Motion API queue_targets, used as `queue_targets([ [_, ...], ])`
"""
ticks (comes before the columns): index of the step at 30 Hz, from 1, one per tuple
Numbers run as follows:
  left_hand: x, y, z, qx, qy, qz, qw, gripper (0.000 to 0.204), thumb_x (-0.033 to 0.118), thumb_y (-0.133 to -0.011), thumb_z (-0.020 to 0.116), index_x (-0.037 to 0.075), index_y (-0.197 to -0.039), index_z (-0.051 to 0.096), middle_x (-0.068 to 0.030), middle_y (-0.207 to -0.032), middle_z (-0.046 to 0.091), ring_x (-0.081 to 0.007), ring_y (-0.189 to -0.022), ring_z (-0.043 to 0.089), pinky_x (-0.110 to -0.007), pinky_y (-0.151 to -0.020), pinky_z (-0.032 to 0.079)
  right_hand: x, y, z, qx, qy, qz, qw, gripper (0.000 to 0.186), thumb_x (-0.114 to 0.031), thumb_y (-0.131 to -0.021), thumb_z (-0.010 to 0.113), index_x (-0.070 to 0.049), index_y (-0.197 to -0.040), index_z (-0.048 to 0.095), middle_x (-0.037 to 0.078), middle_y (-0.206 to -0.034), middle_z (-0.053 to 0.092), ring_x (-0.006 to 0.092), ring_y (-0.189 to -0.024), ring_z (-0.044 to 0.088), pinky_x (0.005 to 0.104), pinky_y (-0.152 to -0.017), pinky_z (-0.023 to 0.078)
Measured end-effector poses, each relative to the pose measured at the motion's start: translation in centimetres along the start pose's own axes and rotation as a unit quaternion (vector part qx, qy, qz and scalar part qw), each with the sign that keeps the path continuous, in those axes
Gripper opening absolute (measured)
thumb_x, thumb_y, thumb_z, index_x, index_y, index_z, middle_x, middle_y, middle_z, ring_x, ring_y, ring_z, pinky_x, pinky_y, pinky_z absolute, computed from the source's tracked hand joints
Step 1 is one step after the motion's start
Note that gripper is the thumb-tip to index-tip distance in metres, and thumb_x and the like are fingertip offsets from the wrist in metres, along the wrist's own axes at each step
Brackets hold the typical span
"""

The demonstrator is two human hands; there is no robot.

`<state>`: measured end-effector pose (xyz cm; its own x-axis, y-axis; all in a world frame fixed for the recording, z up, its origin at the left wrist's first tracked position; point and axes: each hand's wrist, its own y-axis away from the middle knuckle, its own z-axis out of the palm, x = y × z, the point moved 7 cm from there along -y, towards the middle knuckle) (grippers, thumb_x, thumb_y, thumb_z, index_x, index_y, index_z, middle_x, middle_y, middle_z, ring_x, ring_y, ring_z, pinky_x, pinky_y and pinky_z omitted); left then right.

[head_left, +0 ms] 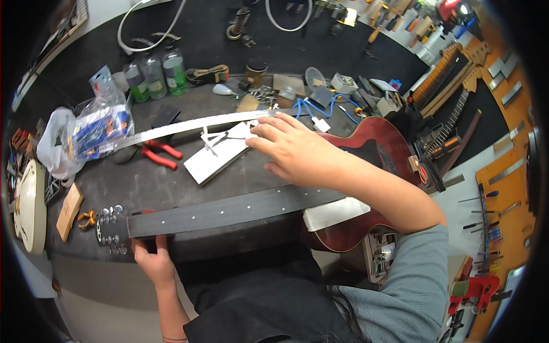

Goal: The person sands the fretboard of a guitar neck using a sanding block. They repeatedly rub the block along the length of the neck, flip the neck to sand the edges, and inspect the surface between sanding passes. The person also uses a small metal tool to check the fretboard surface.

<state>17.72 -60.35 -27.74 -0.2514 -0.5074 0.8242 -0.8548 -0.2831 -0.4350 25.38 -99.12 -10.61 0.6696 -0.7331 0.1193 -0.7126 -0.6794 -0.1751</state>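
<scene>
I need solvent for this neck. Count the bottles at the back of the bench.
3. The bottles stand in a row at the bench's back left: left bottle, middle bottle, right bottle, green. More may hide in the clutter behind.

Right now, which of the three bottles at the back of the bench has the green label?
The right-hand bottle of the row, nearest the coiled strap. The middle bottle and the left bottle look greyer, with the left one showing only a little green.
</scene>
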Motion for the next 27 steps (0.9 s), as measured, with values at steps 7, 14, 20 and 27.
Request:
queue_targets([
  [7,0.2,0.4,0.8,-0.018,0.114,-0.051,0.992,0.036,0.005,-0.114,0.071,-0.011,-0.145,0.067,-0.0166,-0.139,0.075,-0.0235,-0.125,0.069,-0.037,-0.113,0.053,-0.2,5.5,-4.6,-0.005,-0.047,0.068,0.997,0.062,-0.021,-0.100,0.085,-0.007,-0.155,0.062,0.016,-0.158,0.062,0.0385,-0.158,0.050,0.0584,-0.136,0.036],
  [14,1.2,0.1,-0.5,0.016,0.002,-0.019,1.000,0.034,0.010,-0.109,0.080,-0.011,-0.135,0.073,-0.0174,-0.123,0.082,-0.0241,-0.114,0.074,-0.039,-0.108,0.056,-1.8,6.7,-6.3,0.004,-0.089,0.080,0.993,0.054,-0.012,-0.096,0.085,-0.004,-0.146,0.068,0.016,-0.150,0.066,0.0394,-0.154,0.055,0.0580,-0.136,0.038],
  [20,3.1,-0.7,0.4,0.001,0.086,-0.036,0.996,0.032,0.007,-0.100,0.087,-0.004,-0.129,0.078,-0.0128,-0.111,0.080,-0.0266,-0.102,0.075,-0.041,-0.098,0.058,-6.4,8.7,-7.3,0.002,-0.123,0.115,0.986,0.057,-0.003,-0.087,0.086,-0.007,-0.142,0.071,0.015,-0.150,0.068,0.0425,-0.153,0.058,0.0580,-0.130,0.044],
  [27,2.6,-0.2,-0.4,0.010,0.017,0.019,1.000,0.020,0.010,-0.101,0.088,-0.004,-0.108,0.077,-0.0124,-0.101,0.076,-0.0263,-0.091,0.073,-0.041,-0.086,0.056,-16.2,8.0,-4.2,-0.036,-0.529,-0.019,0.848,0.041,-0.006,-0.096,0.086,-0.005,-0.136,0.076,0.014,-0.141,0.073,0.0383,-0.138,0.068,0.0526,-0.117,0.056],
])
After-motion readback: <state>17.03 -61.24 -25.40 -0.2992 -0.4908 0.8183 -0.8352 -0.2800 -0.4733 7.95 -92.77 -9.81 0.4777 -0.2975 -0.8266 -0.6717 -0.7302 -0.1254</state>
